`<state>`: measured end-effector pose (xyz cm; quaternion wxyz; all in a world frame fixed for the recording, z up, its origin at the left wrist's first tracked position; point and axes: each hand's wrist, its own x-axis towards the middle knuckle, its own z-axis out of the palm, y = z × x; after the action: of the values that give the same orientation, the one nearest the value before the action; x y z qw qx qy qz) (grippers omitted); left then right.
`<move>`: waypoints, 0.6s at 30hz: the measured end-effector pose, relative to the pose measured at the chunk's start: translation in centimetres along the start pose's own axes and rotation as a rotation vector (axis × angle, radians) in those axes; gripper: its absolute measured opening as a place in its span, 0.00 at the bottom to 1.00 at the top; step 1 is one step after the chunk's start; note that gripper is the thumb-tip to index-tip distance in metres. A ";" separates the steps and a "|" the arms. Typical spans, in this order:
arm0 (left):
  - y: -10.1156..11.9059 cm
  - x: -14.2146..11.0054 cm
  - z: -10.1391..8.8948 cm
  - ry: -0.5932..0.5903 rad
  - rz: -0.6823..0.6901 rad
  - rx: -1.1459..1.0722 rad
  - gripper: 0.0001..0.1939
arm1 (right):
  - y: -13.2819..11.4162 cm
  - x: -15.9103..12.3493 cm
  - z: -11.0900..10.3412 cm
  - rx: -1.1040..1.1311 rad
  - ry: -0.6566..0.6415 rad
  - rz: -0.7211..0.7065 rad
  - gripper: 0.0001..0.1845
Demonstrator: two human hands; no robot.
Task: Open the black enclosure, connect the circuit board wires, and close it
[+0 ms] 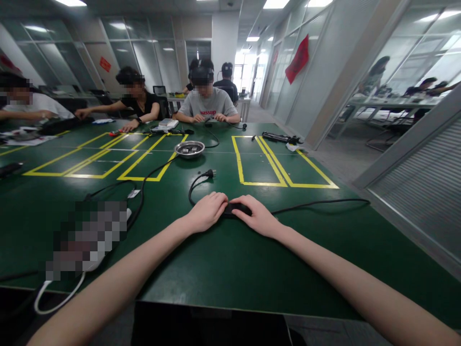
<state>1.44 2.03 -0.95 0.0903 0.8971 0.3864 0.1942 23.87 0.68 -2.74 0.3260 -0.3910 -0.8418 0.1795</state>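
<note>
A black power adapter (234, 211) lies on the green table in front of me, partly covered by my fingers. My left hand (208, 211) is closed on its left end, fingertips and thumb pressed against it. On the opposite end my right hand (257, 216) grips it between thumb and curved fingers. From the left side a black cord loops up to a plug (209, 174), whose prongs point right. Another black cable (320, 202) runs from the right side across the table.
Beyond the plug stands a metal bowl (189, 150) with small parts inside. A blurred-out object (90, 235) with a white cable lies at left. Yellow tape (264, 183) marks rectangles on the table (230, 269). Co-workers (207, 101) sit across; a black tool-like bundle (281, 138) lies far right.
</note>
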 end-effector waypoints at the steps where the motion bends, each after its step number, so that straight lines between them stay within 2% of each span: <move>1: 0.2 0.0 0.1 -0.007 0.007 0.051 0.13 | 0.0 0.0 0.2 -0.012 0.000 -0.001 0.11; 7: 0.7 0.2 0.0 -0.040 -0.067 0.264 0.17 | -0.2 0.0 0.0 -0.046 -0.007 -0.027 0.13; 12: 0.8 0.2 -0.9 -0.070 -0.117 0.201 0.26 | -0.6 -0.1 -0.8 -0.040 -0.005 -0.121 0.17; 18: 0.5 0.0 -1.2 -0.083 -0.102 0.026 0.28 | -0.8 -0.1 -1.6 -0.088 -0.099 0.057 0.18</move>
<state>1.24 1.75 0.32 0.1044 0.8846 0.4300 0.1471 24.58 0.16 -1.13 0.2613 -0.4193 -0.8526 0.1705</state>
